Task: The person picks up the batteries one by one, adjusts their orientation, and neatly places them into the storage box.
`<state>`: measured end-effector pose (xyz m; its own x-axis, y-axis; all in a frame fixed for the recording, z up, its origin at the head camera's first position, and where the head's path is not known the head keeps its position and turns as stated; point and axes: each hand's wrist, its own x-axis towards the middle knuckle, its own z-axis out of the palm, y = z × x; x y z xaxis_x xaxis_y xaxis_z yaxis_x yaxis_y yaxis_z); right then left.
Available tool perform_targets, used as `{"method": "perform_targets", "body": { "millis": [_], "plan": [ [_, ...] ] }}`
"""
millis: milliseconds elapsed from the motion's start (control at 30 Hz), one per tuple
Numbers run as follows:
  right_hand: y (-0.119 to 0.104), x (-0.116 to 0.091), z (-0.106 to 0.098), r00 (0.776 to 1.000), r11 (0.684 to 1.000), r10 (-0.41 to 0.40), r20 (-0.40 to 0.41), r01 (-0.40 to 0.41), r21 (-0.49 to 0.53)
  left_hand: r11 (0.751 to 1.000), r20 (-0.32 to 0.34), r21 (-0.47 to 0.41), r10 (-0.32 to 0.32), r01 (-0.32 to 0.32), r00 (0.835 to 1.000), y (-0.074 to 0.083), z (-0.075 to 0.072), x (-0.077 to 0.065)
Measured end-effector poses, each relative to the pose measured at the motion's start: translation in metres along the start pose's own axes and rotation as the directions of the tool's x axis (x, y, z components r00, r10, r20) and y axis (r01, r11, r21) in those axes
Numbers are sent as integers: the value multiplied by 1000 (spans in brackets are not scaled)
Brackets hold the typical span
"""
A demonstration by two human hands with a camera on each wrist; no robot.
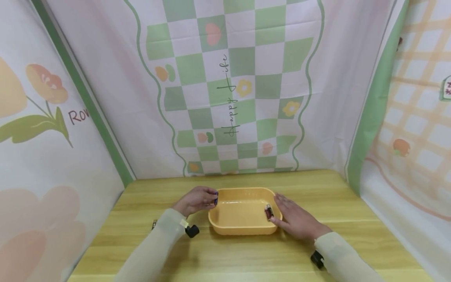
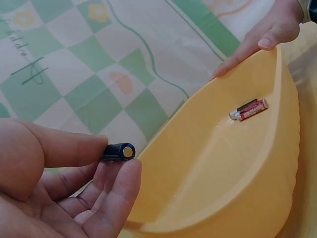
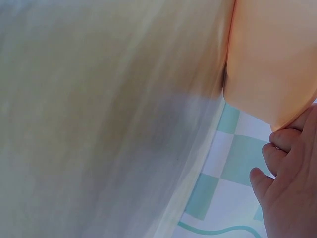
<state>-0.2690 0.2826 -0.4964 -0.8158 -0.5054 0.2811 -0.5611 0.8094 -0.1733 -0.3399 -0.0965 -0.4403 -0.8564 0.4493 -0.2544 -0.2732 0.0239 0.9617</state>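
Green-checked backdrop, centre of the head frame: "Happy Life" in thin dark script, set sideways, to be read from bottom to top. From the left wrist, part of the same script shows at upper left, the large H clear, the rest running to the frame's edge.

Left wall cloth: reddish-brown letters "RO" plus a third, cut off at the green band; V or W, cannot tell.

Right edge of the head frame: small green-bordered label, dark red marks, cropped, unreadable.

Red battery in the tray: pale print, too small to read.
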Motion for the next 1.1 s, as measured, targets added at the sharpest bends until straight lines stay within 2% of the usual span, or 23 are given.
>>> {"method": "perform_targets", "body": {
  "millis": [200, 433, 733, 1100],
  "plan": [
    [-1, 0, -1, 1000, 1000, -7, 5, 7, 2, 1000, 22, 17, 10, -10, 1000, 3, 12, 2],
    [-1, 1, -2, 1000, 1000, 16, 23, -16, -6, 999, 34, 40, 23, -25, 999, 6, 33, 6],
    [-4, 1, -4, 999, 1000, 12, 32, -13, 4, 998, 63, 65, 12, -16, 998, -7, 56, 23],
    [-5, -1, -5, 1000, 1000, 13, 18, -13, 3, 995, 64, 94, 7, -13, 998, -11, 84, 33]
  ]
}}
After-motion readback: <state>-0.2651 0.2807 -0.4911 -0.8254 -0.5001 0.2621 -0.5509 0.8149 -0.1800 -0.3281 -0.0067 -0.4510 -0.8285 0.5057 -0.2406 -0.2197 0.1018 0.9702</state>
